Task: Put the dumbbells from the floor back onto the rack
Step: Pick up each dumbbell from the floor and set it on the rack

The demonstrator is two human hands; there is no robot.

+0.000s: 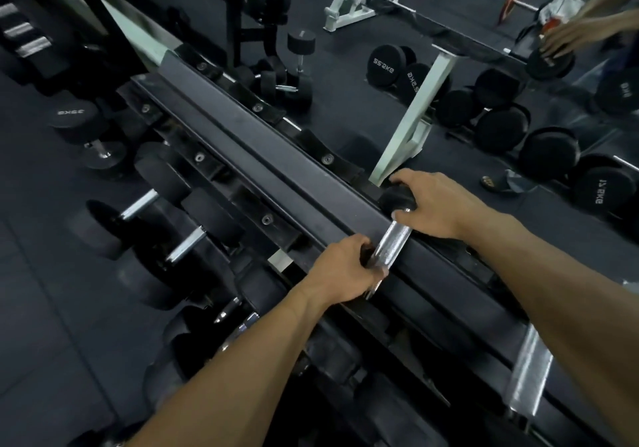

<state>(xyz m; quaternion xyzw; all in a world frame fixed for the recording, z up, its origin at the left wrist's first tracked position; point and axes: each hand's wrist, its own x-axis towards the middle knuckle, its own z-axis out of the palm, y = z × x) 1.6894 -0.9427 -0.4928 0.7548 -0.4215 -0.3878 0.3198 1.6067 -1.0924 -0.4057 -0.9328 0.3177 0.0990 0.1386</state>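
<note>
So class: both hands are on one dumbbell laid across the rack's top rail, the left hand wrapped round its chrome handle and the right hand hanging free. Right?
Not quite. In the head view the right hand rests on the dumbbell's far black head; the rest holds.

Both hands on a black rubber-headed dumbbell with a chrome handle [394, 239] at the top of the long black steel rack [242, 128].

The left hand [340, 270] wraps the handle's near end; the right hand [432, 204] covers the far head. More black dumbbells [173, 239] fill the lower tier on the left.
</note>
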